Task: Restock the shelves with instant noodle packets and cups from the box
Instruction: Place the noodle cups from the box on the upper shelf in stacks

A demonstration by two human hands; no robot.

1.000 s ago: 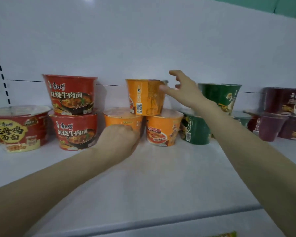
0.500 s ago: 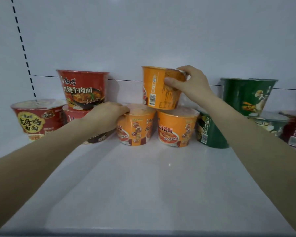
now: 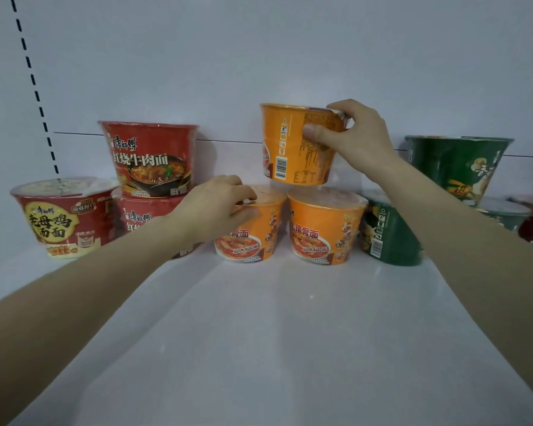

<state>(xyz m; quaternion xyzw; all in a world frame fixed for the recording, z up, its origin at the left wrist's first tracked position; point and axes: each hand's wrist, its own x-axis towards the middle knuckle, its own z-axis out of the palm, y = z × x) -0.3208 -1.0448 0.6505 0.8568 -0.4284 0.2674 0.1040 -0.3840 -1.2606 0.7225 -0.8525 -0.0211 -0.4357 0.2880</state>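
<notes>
**MOVED: left hand (image 3: 216, 207) to lower lid**

The left hand now pinches the lid rim of the lower left orange cup (image 3: 253, 238). The right hand (image 3: 360, 133) grips the top orange cup (image 3: 293, 146), far on the shelf (image 3: 259, 333). Advice: seat it across both lower cups, label forward.

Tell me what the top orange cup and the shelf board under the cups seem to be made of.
The top orange cup, gripped by the right hand: likely printed paper or thin plastic under clear film; glossy, with film wrinkles at the rim. The shelf board: probably painted metal, white, semi-gloss; it shows a soft sheen and faint reflections. Look alone leaves both open.
</notes>
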